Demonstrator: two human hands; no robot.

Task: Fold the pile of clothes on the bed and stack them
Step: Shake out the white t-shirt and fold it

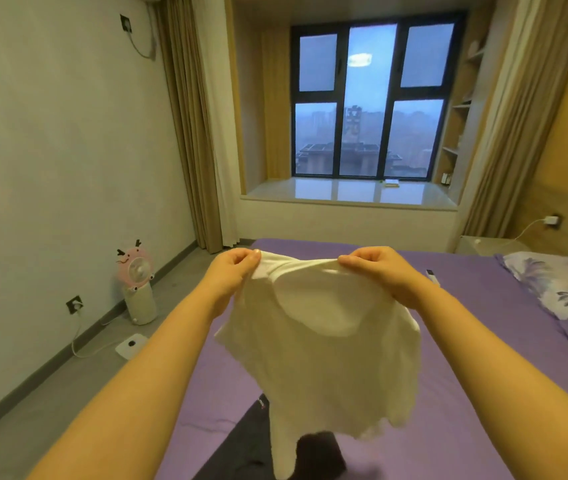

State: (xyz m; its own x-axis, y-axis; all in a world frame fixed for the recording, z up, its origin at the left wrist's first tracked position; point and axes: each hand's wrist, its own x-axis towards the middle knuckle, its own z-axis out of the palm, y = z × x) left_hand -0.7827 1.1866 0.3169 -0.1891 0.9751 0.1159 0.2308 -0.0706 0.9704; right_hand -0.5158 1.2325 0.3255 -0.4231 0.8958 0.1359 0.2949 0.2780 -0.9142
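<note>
My left hand (232,271) is raised at the middle of the frame, fingers curled and pinching one top corner of a white T-shirt (324,341) between thumb and fingertips. My right hand (377,270) mirrors it a little to the right, knuckles up, fingers folded over the other end of the shirt's top edge. Both my forearms reach in from the lower corners of the frame, nearly straight, converging toward the shirt. The top edge sags slightly between my two grips, and the rest of the shirt hangs down in loose folds above the purple bed (466,341). Its lowest part trails down to the bottom centre of the frame, over dark clothes (241,448) lying on the sheet there. A floral pillow (559,289) sits at the right edge, and a pink fan (137,282) stands on the floor at the left, by the wall
</note>
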